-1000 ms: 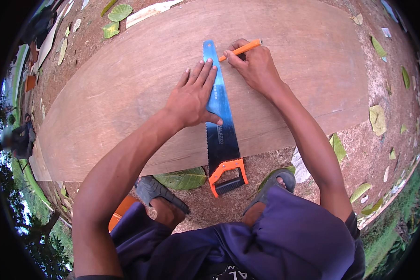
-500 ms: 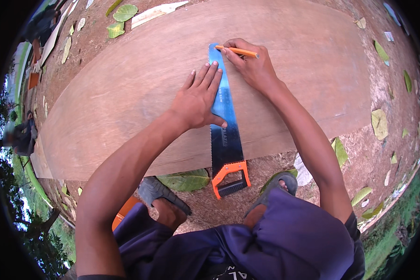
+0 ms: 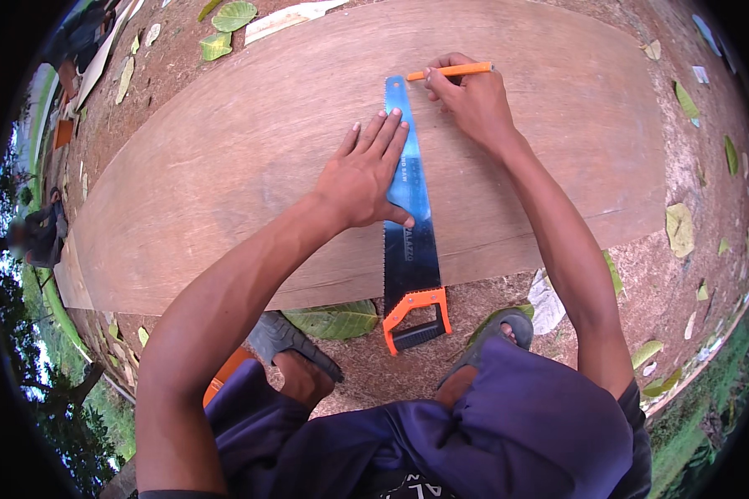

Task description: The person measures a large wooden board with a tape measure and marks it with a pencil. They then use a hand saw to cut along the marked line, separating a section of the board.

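Closest in, it's purple legwear (image 3: 549, 399) across the bottom, with 2 dark sandals (image 3: 295, 343) planted on the reddish ground (image 3: 366, 378). Between them comes the orange handle (image 3: 418, 300) of the handsaw (image 3: 419, 204), jutting past the near edge of the plywood sheet (image 3: 250, 179). A big green leaf (image 3: 333, 321) lies just left of it, a pale dry leaf (image 3: 548, 306) over to the right.

Up the blade we go, dark near the handle, bright blue toward the tip, teeth facing left, lying flat on the plywood. And there's the left hand (image 3: 359, 185), palm down, fingers resting across the blade, thumb out wide: that grip is spread apart, pressing rather than pinching.

Over on the right, the right hand (image 3: 478, 101) has its grip clamped on an orange pencil (image 3: 474, 69), tilted low, its point just beside the blade's tip; whether it touches the wood, I can't tell.

Farther out, 2 green leaves (image 3: 235, 15) lie past the plywood's far edge, and away at the left rim a person in dark clothing (image 3: 46, 237) sits, blurred, near greenery.
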`<move>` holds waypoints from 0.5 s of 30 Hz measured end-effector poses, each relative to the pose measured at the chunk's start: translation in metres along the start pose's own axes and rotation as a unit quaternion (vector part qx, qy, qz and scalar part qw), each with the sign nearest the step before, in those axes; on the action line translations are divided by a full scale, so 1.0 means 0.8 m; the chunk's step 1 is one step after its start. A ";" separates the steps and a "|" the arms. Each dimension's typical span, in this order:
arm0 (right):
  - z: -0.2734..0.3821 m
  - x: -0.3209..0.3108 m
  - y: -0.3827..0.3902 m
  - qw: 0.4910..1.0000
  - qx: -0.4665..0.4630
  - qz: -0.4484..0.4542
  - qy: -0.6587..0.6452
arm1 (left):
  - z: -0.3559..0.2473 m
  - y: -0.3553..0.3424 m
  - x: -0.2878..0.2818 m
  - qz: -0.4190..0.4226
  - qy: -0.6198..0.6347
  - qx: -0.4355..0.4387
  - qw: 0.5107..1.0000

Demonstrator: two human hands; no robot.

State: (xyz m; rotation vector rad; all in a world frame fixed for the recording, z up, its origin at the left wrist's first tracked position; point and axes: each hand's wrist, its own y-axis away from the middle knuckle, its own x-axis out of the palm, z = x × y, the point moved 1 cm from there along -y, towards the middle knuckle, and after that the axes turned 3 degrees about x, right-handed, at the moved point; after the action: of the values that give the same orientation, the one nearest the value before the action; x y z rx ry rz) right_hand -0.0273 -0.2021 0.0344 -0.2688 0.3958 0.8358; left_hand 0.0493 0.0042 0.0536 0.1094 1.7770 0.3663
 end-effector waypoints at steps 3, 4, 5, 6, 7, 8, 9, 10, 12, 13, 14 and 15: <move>0.003 0.000 -0.001 1.000 0.002 0.016 0.008 | 0.000 0.000 0.001 0.000 0.001 -0.002 1.000; 0.005 0.000 -0.002 1.000 -0.001 0.015 0.011 | 0.001 0.000 0.001 -0.001 0.000 -0.003 1.000; 0.007 -0.001 -0.001 1.000 -0.004 0.014 0.015 | 0.001 0.000 0.002 -0.003 0.002 -0.002 1.000; 0.009 -0.002 -0.001 1.000 -0.006 0.012 0.018 | 0.001 0.000 0.002 -0.004 0.003 -0.001 1.000; 0.011 -0.002 0.000 0.999 -0.010 0.015 0.029 | 0.001 0.000 0.002 -0.006 0.004 0.001 1.000; 0.014 -0.001 0.001 0.999 -0.014 0.017 0.040 | 0.001 0.000 0.002 -0.007 0.004 0.000 1.000; 0.016 -0.001 0.001 0.998 -0.018 0.018 0.051 | 0.001 0.001 0.003 -0.007 0.004 0.000 1.000; 0.018 0.000 0.001 0.998 -0.039 0.019 0.054 | 0.002 0.001 0.003 -0.007 0.003 -0.001 1.000; 0.020 0.001 -0.001 0.995 -0.080 0.018 0.061 | 0.002 0.000 0.003 -0.007 0.003 -0.002 1.000; 0.021 0.000 -0.003 0.994 -0.085 0.021 0.065 | 0.001 -0.001 0.004 -0.006 0.003 -0.001 1.000; 0.022 0.000 -0.005 0.993 -0.091 0.024 0.069 | 0.001 -0.002 0.004 -0.005 0.002 -0.001 1.000; 0.025 -0.001 -0.007 0.992 -0.098 0.026 0.074 | 0.002 -0.001 0.005 -0.005 0.001 -0.001 1.000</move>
State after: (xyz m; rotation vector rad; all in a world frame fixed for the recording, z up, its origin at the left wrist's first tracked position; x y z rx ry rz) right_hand -0.0187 -0.1986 0.0528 -0.5066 0.4606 0.9108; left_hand 0.0497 0.0044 0.0494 0.0990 1.7793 0.3623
